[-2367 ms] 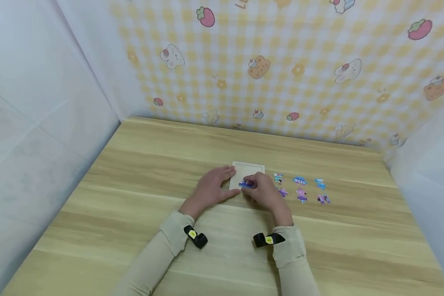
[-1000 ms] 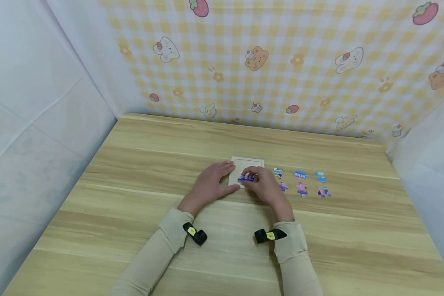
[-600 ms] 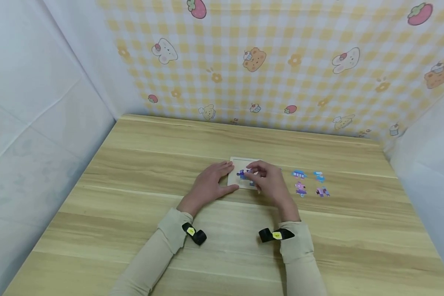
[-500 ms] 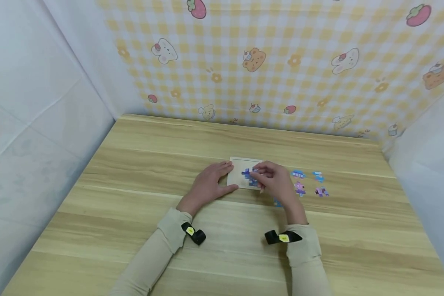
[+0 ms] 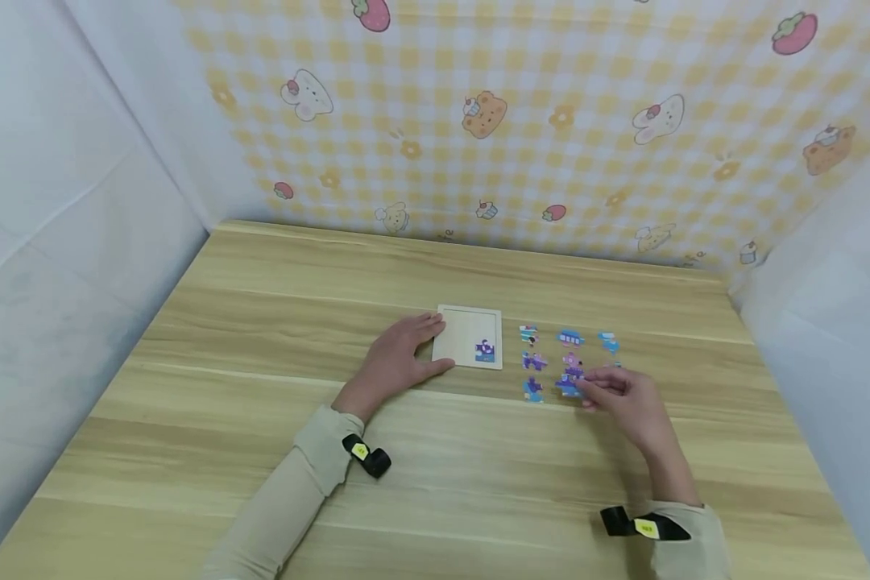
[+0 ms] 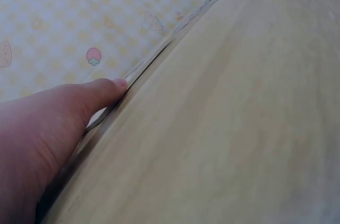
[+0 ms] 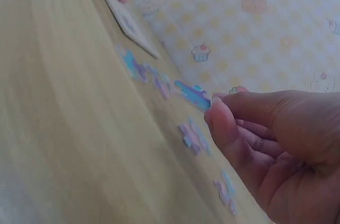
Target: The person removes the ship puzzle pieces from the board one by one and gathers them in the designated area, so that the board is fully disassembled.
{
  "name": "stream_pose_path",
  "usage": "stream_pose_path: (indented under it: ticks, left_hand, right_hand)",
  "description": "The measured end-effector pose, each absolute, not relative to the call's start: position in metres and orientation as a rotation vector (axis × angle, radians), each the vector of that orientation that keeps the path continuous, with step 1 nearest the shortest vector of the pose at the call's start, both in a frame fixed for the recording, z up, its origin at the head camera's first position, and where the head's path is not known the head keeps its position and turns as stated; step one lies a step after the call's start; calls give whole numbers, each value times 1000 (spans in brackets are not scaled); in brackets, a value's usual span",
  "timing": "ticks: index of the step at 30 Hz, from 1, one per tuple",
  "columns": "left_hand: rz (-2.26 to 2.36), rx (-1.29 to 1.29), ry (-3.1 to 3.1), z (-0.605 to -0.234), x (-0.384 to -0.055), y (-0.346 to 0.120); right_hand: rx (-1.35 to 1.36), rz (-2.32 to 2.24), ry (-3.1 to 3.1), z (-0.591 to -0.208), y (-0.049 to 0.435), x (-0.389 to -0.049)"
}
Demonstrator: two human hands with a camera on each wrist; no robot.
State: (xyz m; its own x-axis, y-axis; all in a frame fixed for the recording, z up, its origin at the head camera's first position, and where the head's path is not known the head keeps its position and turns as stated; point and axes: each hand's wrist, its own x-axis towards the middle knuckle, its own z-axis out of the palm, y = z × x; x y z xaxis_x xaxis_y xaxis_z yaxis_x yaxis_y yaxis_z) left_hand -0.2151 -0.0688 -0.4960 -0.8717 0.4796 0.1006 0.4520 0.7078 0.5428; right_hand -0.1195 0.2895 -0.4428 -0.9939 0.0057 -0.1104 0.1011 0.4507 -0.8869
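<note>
My left hand point(image 5: 395, 361) rests at the left side of a square, pale puzzle tray point(image 5: 453, 330), fingers along its upper left edge and thumb at the lower left. One purple and blue jigsaw piece point(image 5: 485, 351) lies in the tray's lower right corner. Between thumb and index finger, my right hand point(image 5: 627, 403) pinches another jigsaw piece point(image 7: 192, 95), blue and purple, raised at the front of the loose pieces. In the head view it overlaps a pink and purple piece point(image 5: 573, 361). The left wrist view shows the left thumb point(image 6: 109, 90) at the tray's edge.
Loose jigsaw pieces lie in rows right of the tray, among them a striped one point(image 5: 528, 335), a blue one point(image 5: 569, 337), a purple one point(image 5: 533, 361) and a blue and purple one point(image 5: 532, 390). A checked cloth point(image 5: 406, 105) hangs behind the wooden table point(image 5: 319, 266).
My right hand has moved from over the tray rightward to the loose pieces, with a jigsaw piece in its fingers. The tray's corner piece now shows fully. The left hand has stayed at the tray.
</note>
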Motion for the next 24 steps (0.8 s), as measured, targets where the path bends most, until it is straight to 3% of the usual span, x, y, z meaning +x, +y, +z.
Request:
stream_pose_path:
  ticks: [12, 24]
  left_hand:
    - [888, 788, 2863, -498, -215, -69]
    - [882, 789, 2873, -497, -215, -68]
  right_hand:
    - [227, -1209, 2843, -463, 295, -115]
    - [274, -1194, 2885, -469, 294, -117]
